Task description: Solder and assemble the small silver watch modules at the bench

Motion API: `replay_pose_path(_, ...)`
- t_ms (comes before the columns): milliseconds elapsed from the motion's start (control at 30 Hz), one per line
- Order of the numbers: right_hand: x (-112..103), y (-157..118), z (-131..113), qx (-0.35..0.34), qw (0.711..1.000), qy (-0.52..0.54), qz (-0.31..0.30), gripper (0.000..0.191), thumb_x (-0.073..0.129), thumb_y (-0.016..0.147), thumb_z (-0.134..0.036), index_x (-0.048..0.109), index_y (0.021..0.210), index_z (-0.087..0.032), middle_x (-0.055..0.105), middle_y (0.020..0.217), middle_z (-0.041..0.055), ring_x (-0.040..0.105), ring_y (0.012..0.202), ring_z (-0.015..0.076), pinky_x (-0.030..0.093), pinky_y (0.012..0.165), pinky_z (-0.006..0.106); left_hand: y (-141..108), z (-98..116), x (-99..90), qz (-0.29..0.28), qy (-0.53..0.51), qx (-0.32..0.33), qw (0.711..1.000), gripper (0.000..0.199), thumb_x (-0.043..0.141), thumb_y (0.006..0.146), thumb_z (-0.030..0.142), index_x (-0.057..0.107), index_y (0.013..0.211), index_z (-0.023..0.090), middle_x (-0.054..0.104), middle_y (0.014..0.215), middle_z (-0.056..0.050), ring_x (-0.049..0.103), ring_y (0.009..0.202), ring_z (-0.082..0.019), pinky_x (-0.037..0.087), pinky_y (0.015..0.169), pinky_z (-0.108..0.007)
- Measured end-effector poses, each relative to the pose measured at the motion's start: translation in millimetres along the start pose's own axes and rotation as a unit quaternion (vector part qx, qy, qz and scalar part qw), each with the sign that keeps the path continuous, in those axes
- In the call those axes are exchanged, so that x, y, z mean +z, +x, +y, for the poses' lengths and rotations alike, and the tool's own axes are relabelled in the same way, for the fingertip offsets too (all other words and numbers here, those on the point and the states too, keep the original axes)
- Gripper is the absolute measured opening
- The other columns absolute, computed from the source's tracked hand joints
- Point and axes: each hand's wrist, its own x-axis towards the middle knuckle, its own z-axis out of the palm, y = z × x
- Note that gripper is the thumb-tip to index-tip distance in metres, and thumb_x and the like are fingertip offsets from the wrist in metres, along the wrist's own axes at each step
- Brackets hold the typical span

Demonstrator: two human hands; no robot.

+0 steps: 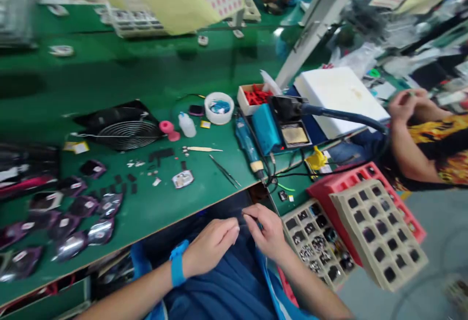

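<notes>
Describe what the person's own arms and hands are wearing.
Both forearms are bare, with no gloves on the hands. The left hand has a bright blue band round its wrist. The right hand wears nothing at the wrist; no ring or watch can be made out. Light blue fabric shows by the left arm, perhaps a garment's edge.

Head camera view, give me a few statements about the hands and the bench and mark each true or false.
1. The left hand and right hand are close together below the edge of the green bench. True.
2. A blue wristband is on the right wrist. False: it is on the left wrist.
3. The tweezers are held in the left hand. False: they lie on the bench.
4. A beige compartment tray rests tilted over a red tray. True.
5. The white bottle lies inside the red tray. False: it stands on the bench.
</notes>
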Motion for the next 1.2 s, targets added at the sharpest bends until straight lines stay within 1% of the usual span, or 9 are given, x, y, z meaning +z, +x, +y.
replay_pose_path(133, 26.7, 66.9, -26.4, -0.16, 0.984, -0.061, -0.055, 0.014, 0.056, 0.101, -0.017, 0.069, 0.1, -0.022, 0.072, 0.083, 0.0059, 0.066, 0.078, 0.0199, 0.055, 0.073, 0.034, -52.5, -5.2, -43.1, 0.152, 0.021, 0.001, 0.988, 0.046, 0.033, 0.103, 0.049, 0.037, 0.065, 0.023, 0.048, 0.064, 0.0, 0.044, 0.061, -0.017, 0.037, 0.063, -0.032)
replay_pose_path(300, 72.8, 119.8, -33.4, -0.198, 0.966, -0.108, -0.124, 0.01, 0.058, 0.1, -0.021, 0.068, 0.103, -0.021, 0.07, 0.097, 0.0092, 0.065, 0.091, 0.0233, 0.057, 0.081, 0.037, -82.2, -21.1, -71.9, 0.296, 0.039, -0.047, 0.953, 0.047, 0.043, 0.098, 0.052, 0.04, 0.06, 0.024, 0.049, 0.064, -0.002, 0.047, 0.063, -0.019, 0.04, 0.063, -0.034)
replay_pose_path(467, 106.5, 124.5, -37.1, -0.188, 0.961, -0.107, -0.171, 0.017, 0.065, 0.095, -0.018, 0.065, 0.112, -0.02, 0.067, 0.118, 0.0131, 0.063, 0.109, 0.027, 0.056, 0.094, 0.042, -94.1, -42.0, -75.0, 0.368, 0.027, -0.047, 0.928, 0.03, 0.052, 0.095, 0.049, 0.061, 0.08, 0.024, 0.063, 0.085, -0.004, 0.057, 0.071, -0.019, 0.049, 0.068, -0.031)
replay_pose_path(700, 109.8, 98.0, -40.1, -0.192, 0.962, -0.009, -0.196, 0.018, 0.069, 0.094, -0.024, 0.063, 0.11, -0.021, 0.069, 0.11, 0.0118, 0.065, 0.101, 0.0248, 0.057, 0.086, 0.039, -83.8, -64.9, -82.7, 0.331, 0.099, -0.033, 0.938, 0.046, 0.054, 0.097, 0.038, 0.054, 0.141, 0.028, 0.058, 0.145, -0.007, 0.066, 0.079, -0.016, 0.06, 0.077, -0.03)
replay_pose_path(867, 108.6, 88.8, -45.0, -0.072, 0.982, 0.101, -0.141, 0.01, 0.069, 0.094, -0.024, 0.065, 0.103, -0.022, 0.069, 0.098, 0.0063, 0.063, 0.076, 0.0164, 0.054, 0.069, 0.03, -71.7, -69.0, -89.9, 0.325, 0.172, 0.046, 0.929, 0.034, 0.049, 0.102, 0.03, 0.063, 0.132, 0.029, 0.07, 0.13, -0.004, 0.068, 0.113, -0.023, 0.056, 0.098, -0.034)
replay_pose_path(933, 107.4, 87.6, -47.9, -0.021, 0.983, 0.146, -0.113, 0.005, 0.066, 0.096, -0.025, 0.066, 0.1, -0.022, 0.069, 0.095, 0.0051, 0.062, 0.074, 0.0152, 0.053, 0.067, 0.028, -70.6, -65.8, -89.8, 0.347, 0.086, 0.033, 0.933, 0.026, 0.061, 0.096, 0.032, 0.07, 0.121, 0.029, 0.072, 0.119, -0.004, 0.068, 0.108, -0.023, 0.056, 0.092, -0.033)
replay_pose_path(1033, 102.8, 87.5, -55.0, 0.029, 0.971, 0.211, -0.104, 0.008, 0.063, 0.098, -0.03, 0.066, 0.098, -0.022, 0.068, 0.092, 0.0038, 0.063, 0.071, 0.014, 0.053, 0.066, 0.027, -75.8, -54.9, -88.1, 0.345, -0.234, -0.006, 0.909, 0.027, 0.076, 0.086, 0.038, 0.072, 0.111, 0.026, 0.073, 0.107, -0.005, 0.068, 0.095, -0.021, 0.057, 0.08, -0.03)
replay_pose_path(1133, 98.3, 89.7, -65.6, 0.041, 0.96, 0.244, -0.128, 0.012, 0.064, 0.098, -0.03, 0.066, 0.09, -0.022, 0.066, 0.083, 0.0018, 0.061, 0.069, 0.0136, 0.051, 0.065, 0.026, -85.2, -40.6, -86.5, 0.238, -0.578, -0.016, 0.78, 0.034, 0.079, 0.086, 0.044, 0.07, 0.113, 0.025, 0.073, 0.101, -0.006, 0.069, 0.093, -0.02, 0.058, 0.076, -0.028)
replay_pose_path(1200, 97.6, 91.8, -73.5, 0.025, 0.962, 0.232, -0.145, 0.014, 0.065, 0.097, -0.029, 0.066, 0.086, -0.021, 0.066, 0.078, 0.0013, 0.061, 0.071, 0.0142, 0.05, 0.066, 0.027, -90.0, -32.4, -85.6, 0.178, -0.682, -0.012, 0.709, 0.035, 0.081, 0.086, 0.041, 0.07, 0.114, 0.024, 0.074, 0.101, -0.006, 0.069, 0.09, -0.017, 0.059, 0.077, -0.027)
